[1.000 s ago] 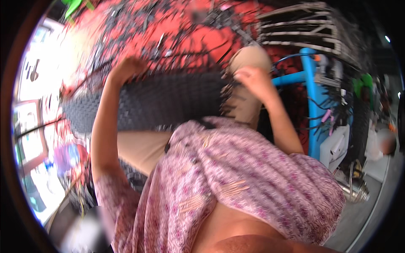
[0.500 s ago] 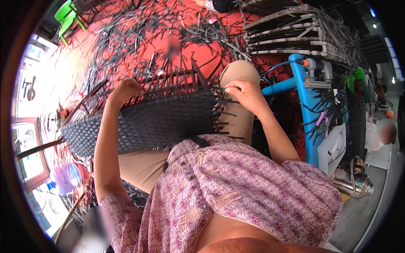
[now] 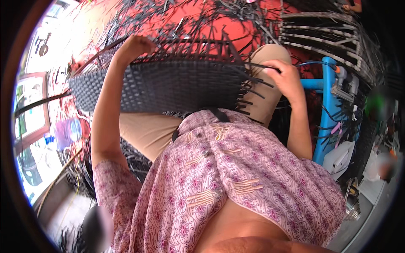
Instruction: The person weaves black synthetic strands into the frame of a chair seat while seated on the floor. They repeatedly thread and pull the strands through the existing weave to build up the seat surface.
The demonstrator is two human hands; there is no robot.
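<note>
A dark woven wicker panel [image 3: 181,86] lies across my lap, with loose strip ends sticking out along its right edge. Bare frame bars and upright strips [image 3: 198,48] rise beyond its far side. My right hand [image 3: 284,78] is closed beside that right edge, pinching a dark flat strip [image 3: 257,65] that runs out from the panel's corner. At the far left part of the panel, my left hand [image 3: 136,47] has its fingers curled near the frame bar. What those fingers hold, if anything, is hidden.
Cut black strips [image 3: 236,12] litter the red floor. A blue stand [image 3: 327,105] at the right carries a power tool [image 3: 346,86]. Behind it sits another partly wrapped frame [image 3: 320,33]. A clear plastic bottle [image 3: 67,133] is at the left.
The view has shifted, so the panel and hands appear higher and farther right. My right hand has moved slightly away from the panel's edge, with the strip stretched between. My left hand has lifted a little.
</note>
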